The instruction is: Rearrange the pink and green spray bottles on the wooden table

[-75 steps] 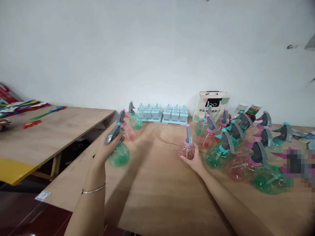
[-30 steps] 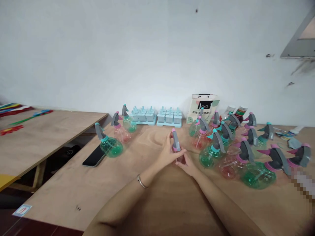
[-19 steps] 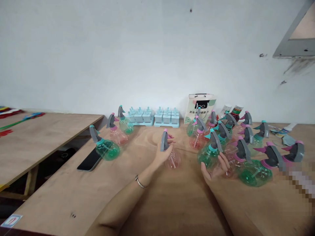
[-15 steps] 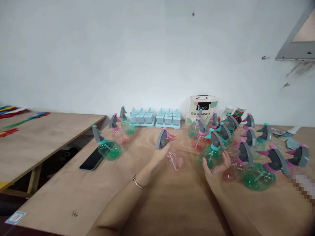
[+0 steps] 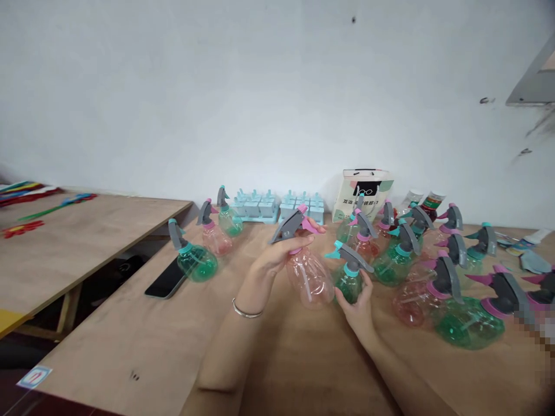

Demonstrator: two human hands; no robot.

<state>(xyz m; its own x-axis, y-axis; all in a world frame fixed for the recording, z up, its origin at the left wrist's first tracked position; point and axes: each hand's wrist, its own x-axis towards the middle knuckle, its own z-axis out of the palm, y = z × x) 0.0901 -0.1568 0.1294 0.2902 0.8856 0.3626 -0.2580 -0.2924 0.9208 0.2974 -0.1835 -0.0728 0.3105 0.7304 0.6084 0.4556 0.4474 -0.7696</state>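
Observation:
My left hand [image 5: 277, 254] is closed around the neck of a clear pink spray bottle [image 5: 310, 282], which leans under its grey and pink trigger head. Just to the right, my right hand [image 5: 361, 305] grips the body of a green spray bottle [image 5: 346, 285] between thumb and fingers. That bottle has a grey head with a teal trigger and tilts a little. The two bottles are side by side, close together; whether they touch I cannot tell.
Several pink and green spray bottles crowd the right, among them a green one [image 5: 470, 323] in front. More stand at left near a phone [image 5: 166, 279]. Pale blue popsicle moulds [image 5: 260, 209] and a paper bag [image 5: 347, 202] line the wall. A second table [image 5: 87, 242] adjoins at left.
My right hand has taken hold of the green bottle and brought it left, away from the group. The pink bottle in my left hand is nearer to me and tilts more.

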